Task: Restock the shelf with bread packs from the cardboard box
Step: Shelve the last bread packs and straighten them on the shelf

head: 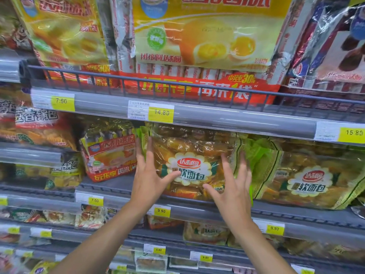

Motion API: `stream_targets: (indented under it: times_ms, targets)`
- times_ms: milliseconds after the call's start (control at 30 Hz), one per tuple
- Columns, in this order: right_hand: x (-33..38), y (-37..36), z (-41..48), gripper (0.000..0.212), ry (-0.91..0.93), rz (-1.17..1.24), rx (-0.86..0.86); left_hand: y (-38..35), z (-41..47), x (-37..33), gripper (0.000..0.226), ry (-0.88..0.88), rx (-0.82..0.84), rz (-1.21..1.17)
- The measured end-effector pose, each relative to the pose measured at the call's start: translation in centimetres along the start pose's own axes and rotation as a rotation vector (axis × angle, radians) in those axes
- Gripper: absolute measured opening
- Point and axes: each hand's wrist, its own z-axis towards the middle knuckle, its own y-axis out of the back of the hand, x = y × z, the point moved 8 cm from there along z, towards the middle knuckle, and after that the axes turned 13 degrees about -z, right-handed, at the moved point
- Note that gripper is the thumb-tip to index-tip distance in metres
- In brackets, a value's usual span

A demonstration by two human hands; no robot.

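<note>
A green-edged clear bread pack (pixel 194 153) with a white flower label stands on the middle shelf (pixel 197 209), leaning back. My left hand (pixel 149 177) lies with spread straight fingers on the pack's left side, thumb across the label. On the pack's right side my right hand (pixel 234 189) is spread the same way, fingers straight. A second pack of the same bread (pixel 314 180) stands just to the right. The cardboard box is out of view.
A smaller red and yellow cake pack (pixel 110 155) stands left of the bread pack. Big yellow packs (pixel 201 36) fill the upper shelf behind a wire rail (pixel 177 84). Price tags line the shelf edges. Lower shelves hold more packs.
</note>
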Motion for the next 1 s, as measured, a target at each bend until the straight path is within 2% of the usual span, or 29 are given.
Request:
stream_targets:
  times_ms: [267,500,700,833,1000]
  targets:
    - [0.3,-0.2,0.6,0.104,0.025,-0.001,-0.032,0.0,0.7,-0.2,0.129,-0.017,0.020,0.020]
    - [0.7,1.1,0.2,0.104,0.031,-0.100,-0.016,1.4,-0.4,-0.6,0.123,-0.044,0.096,0.038]
    - [1.0,2.4,-0.6,0.095,-0.040,-0.206,0.057,3.9,-1.8,0.1,0.110,-0.064,0.134,0.217]
    - [0.9,3.9,-2.1,0.095,-0.071,-0.215,0.086,4.7,-3.3,-1.4,0.108,-0.254,0.152,0.348]
    - [-0.8,6.1,-4.6,0.090,-0.107,-0.198,0.092,2.0,-5.8,-4.1,0.092,-0.463,0.253,0.455]
